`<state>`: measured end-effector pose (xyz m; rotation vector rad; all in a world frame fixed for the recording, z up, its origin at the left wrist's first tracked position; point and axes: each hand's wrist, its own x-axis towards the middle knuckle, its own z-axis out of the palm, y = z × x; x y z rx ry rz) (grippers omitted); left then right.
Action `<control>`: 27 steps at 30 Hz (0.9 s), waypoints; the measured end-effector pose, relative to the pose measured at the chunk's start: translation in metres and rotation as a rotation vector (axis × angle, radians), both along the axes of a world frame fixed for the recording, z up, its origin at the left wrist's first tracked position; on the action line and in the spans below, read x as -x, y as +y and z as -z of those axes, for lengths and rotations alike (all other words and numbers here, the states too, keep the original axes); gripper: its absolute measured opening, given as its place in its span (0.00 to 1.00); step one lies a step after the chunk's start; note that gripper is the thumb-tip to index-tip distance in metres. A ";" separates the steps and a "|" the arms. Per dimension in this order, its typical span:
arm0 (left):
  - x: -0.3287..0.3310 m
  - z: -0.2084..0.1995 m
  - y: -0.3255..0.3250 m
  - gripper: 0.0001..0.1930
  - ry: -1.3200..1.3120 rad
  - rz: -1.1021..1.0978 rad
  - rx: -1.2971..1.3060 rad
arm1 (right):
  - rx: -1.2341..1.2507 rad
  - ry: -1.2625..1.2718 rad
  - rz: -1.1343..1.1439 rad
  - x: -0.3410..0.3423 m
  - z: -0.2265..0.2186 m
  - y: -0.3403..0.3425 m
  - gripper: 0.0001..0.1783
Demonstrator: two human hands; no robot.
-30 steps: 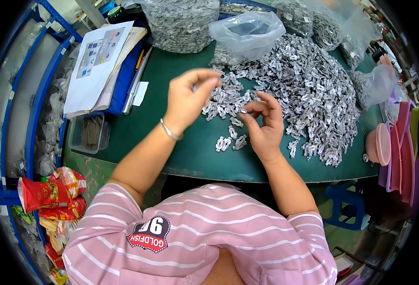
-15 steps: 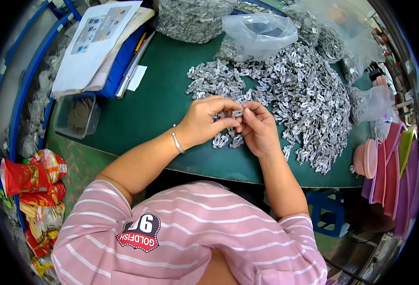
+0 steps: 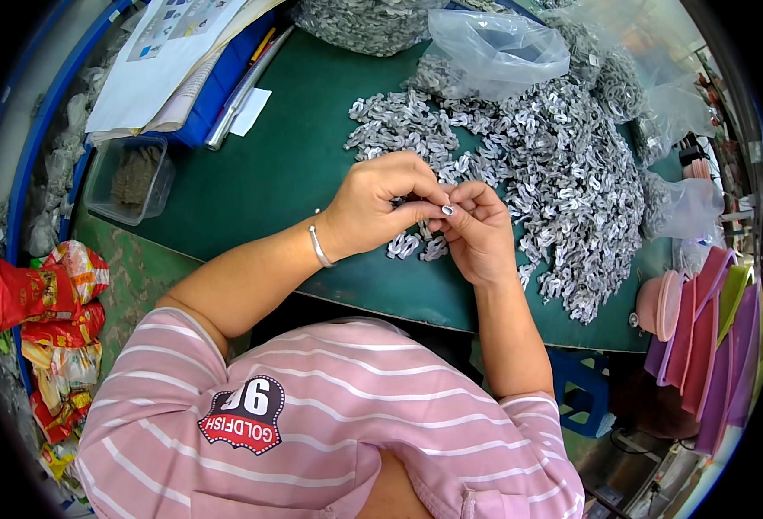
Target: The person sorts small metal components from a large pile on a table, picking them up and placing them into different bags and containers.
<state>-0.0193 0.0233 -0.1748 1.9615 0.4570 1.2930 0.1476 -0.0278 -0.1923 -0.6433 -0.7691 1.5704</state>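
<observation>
The left hand (image 3: 392, 192) and right hand (image 3: 482, 232) meet over the near part of the green table (image 3: 286, 112), thumbs and fingers drawn into a close pinch, tips touching. Whatever they pinch is covered by the fingers, so I cannot tell whether either has hold of a part. The grey parts lie in a big heap (image 3: 571, 199) to the right, with a smaller cluster (image 3: 403, 130) just beyond the left hand and a few loose parts (image 3: 403, 246) just below the hands, toward the near edge. Anything so small could slip from the pinch, since only fingertips would grip it; with the edge near, it might bounce off the table or be lost among its lookalikes. The loose parts look the most exposed: a dropped wrist or forearm could sweep them over the edge or back into the cluster. The right forearm passes close by the heap's near end, so an outward swing could scatter parts there. At the far side, a clear bag (image 3: 498, 52) stands against the heap, and a careless reach might tip it.
</observation>
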 end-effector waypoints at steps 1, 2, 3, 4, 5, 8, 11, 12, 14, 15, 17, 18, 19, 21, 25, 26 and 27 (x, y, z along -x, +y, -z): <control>0.000 0.000 0.000 0.07 -0.002 0.000 0.003 | -0.005 -0.069 0.060 0.001 -0.002 0.000 0.05; 0.000 -0.001 0.002 0.07 -0.006 -0.026 0.010 | -0.010 -0.139 0.121 0.002 -0.004 0.000 0.05; 0.002 -0.002 0.001 0.07 -0.007 -0.052 0.026 | 0.011 -0.334 0.174 -0.001 -0.006 0.000 0.06; 0.003 -0.007 -0.001 0.06 0.005 -0.089 0.148 | 0.031 -0.530 0.224 -0.004 -0.007 0.000 0.06; 0.003 -0.003 0.001 0.05 -0.081 -0.072 0.238 | 0.013 -0.673 0.311 -0.003 -0.009 0.000 0.05; 0.010 -0.008 0.008 0.03 -0.152 0.002 0.663 | -0.252 -1.217 0.440 -0.014 -0.002 0.001 0.04; 0.014 -0.003 0.018 0.06 -0.532 0.258 1.132 | -0.300 -1.387 0.389 -0.007 0.000 0.000 0.06; 0.015 -0.003 0.019 0.06 -0.535 0.255 1.139 | -0.346 -1.494 0.358 -0.006 0.003 0.001 0.07; 0.017 -0.004 0.018 0.06 -0.563 0.289 1.209 | -0.344 -1.523 0.354 -0.002 0.001 -0.001 0.07; 0.014 -0.010 0.014 0.05 -0.539 0.211 1.196 | -0.320 -1.488 0.324 -0.002 0.001 -0.001 0.07; 0.014 -0.005 0.015 0.05 -0.475 0.230 1.168 | -0.295 -1.455 0.292 -0.001 -0.001 -0.001 0.08; 0.014 -0.003 0.015 0.04 -0.408 0.247 1.136 | -0.234 -1.390 0.309 0.002 -0.003 -0.002 0.08; 0.013 -0.002 0.014 0.04 -0.410 0.245 1.137 | -0.173 -1.324 0.326 0.003 -0.003 -0.002 0.08; 0.009 -0.002 0.011 0.04 -0.404 0.174 1.100 | -0.249 -1.410 0.337 0.001 0.001 -0.002 0.08; 0.012 -0.001 0.014 0.05 -0.424 0.226 1.112 | -0.329 -1.494 0.313 -0.002 0.000 -0.001 0.08; 0.012 0.002 0.013 0.06 -0.407 0.243 1.107 | -0.330 -1.494 0.315 -0.001 -0.001 -0.001 0.08; 0.013 0.002 0.014 0.07 -0.391 0.261 1.099 | -0.253 -1.425 0.312 0.000 -0.002 -0.002 0.08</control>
